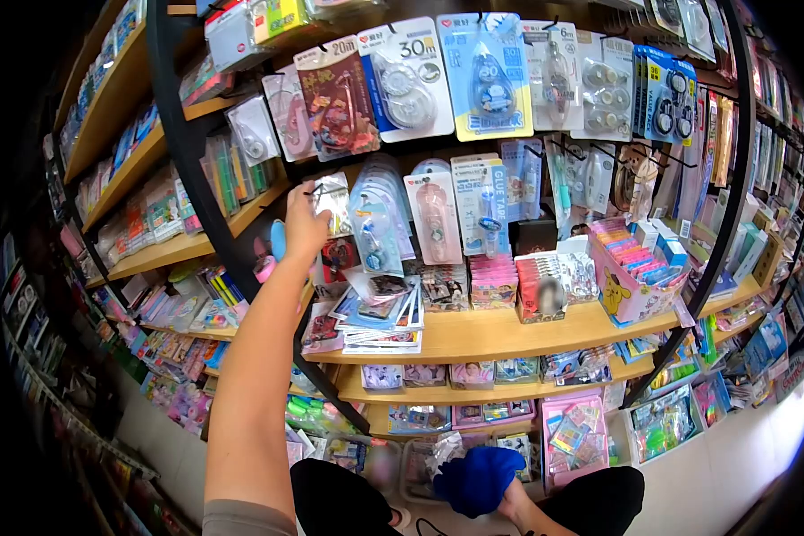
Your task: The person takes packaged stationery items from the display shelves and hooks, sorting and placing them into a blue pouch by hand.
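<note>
My left hand [305,225] reaches up to the left end of the middle row of hanging goods. Its thumb and fingers close on the left edge of a clear-and-white blister pack [335,198]. What is inside that pack is too small to make out. Right beside it hangs a row of light-blue correction tape packs [377,232]. Low down near my knees, my right hand [513,500] grips a bunched dark-blue cloth [481,478], which hides some of the fingers.
Larger tape packs [406,79] hang above on hooks. A wooden shelf [473,338] holds a stack of flat packets [380,313], small boxes and a pink bin [630,286]. A black metal post [201,170] stands left of my arm. Trays [576,442] of goods sit near the floor.
</note>
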Motion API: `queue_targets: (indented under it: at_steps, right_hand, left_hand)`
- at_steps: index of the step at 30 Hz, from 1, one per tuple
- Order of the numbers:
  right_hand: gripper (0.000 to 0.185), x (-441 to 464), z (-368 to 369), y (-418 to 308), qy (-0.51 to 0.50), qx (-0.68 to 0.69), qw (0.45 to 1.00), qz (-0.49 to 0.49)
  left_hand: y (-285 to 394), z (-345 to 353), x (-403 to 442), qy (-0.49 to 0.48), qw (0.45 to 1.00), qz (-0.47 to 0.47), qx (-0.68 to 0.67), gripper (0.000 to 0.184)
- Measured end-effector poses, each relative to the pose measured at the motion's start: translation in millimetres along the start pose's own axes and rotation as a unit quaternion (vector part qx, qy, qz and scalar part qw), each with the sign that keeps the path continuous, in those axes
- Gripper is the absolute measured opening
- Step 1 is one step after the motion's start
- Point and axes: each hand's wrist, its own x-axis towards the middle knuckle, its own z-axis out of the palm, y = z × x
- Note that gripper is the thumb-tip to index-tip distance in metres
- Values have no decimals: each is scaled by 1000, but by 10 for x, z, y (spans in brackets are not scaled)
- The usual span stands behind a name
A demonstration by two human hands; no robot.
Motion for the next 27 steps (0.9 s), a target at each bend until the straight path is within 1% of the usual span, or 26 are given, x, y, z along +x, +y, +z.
queue_targets:
  at_steps: [1,2,3,4,5,6,7,8,9,10,11,12,13,14,15,16,17,18,19,20,21,22,23,24,26,27]
  right_hand:
    - [42,9,-34,-11,3,6,1000,-2]
    - [42,30,-67,-35,9,15,1000,-3]
    - [41,30,-110,-48,19,28,999,-4]
    - [43,28,-121,-92,59,43,997,-20]
    - [42,18,-164,-134,62,81,994,-29]
    - [42,94,-413,-94,64,94,991,-64]
    - [42,86,-458,-160,62,132,984,-102]
    - [40,4,-260,-303,115,129,975,-138]
    - [42,-37,-250,-374,101,143,971,-161]
    - [42,-71,-215,-438,110,142,964,-196]
    - [43,-97,-183,-488,114,138,956,-232]
    - [42,-122,-178,-518,123,135,952,-245]
    - [41,-130,-178,-550,129,132,948,-259]
    - [40,-124,-194,-565,134,128,944,-272]
    - [41,-96,-260,-549,137,115,944,-277]
    - [43,-57,-366,-526,141,99,944,-281]
    - [44,-42,-447,-501,145,83,944,-283]
    - [45,-38,-479,-483,163,89,941,-282]
    - [45,-19,-495,-464,180,94,938,-282]
    - [45,7,-509,-453,197,99,934,-282]
    - [44,1,-476,-466,199,100,936,-271]
    - [43,-36,-401,-494,201,101,939,-260]
    - [42,-62,-362,-513,204,101,941,-249]
    - [42,-70,-372,-504,227,96,938,-246]
    - [43,-74,-405,-466,270,88,928,-241]
    - [43,-63,-417,-470,273,81,929,-237]
  left_hand:
    - [-78,74,13,-3,1000,-1,7,52]
    - [6,84,51,-13,999,25,-23,52]
    - [75,84,-13,0,999,46,17,52]
    - [-120,133,-16,-21,999,33,30,52]
    - [-186,178,-106,21,991,56,123,52]
    - [-280,193,-188,40,989,44,134,54]
    - [-114,102,-303,36,993,0,116,55]
    - [17,44,-475,48,994,5,100,55]
    - [304,-3,-742,70,997,-8,22,50]
    - [457,-35,-1025,55,998,11,-12,46]
    - [655,-73,-1370,25,999,-23,11,39]
    - [698,-42,-1816,-29,989,-71,-129,31]
    - [863,-17,-2206,-87,984,-60,-142,25]
    - [718,16,-2729,-209,965,-83,-135,22]
    - [789,83,-3154,-309,938,-88,-128,19]
    - [827,215,-3597,-400,873,-177,-217,18]
    - [748,352,-4080,-501,810,-249,-172,19]
    - [579,522,-4767,-497,800,-294,-164,22]
    - [441,681,-5274,-580,738,-334,-83,23]
    - [405,761,-5666,-622,688,-374,-9,26]
    - [248,899,-6191,-615,592,-520,-15,26]
    - [115,979,-6665,-590,478,-651,-19,27]
    - [89,919,-6990,-641,594,-485,-39,26]
    - [94,842,-7262,-662,685,-299,-59,26]
    - [269,862,-7178,-640,702,-304,-71,25]
    - [378,948,-7066,-614,613,-492,-71,24]
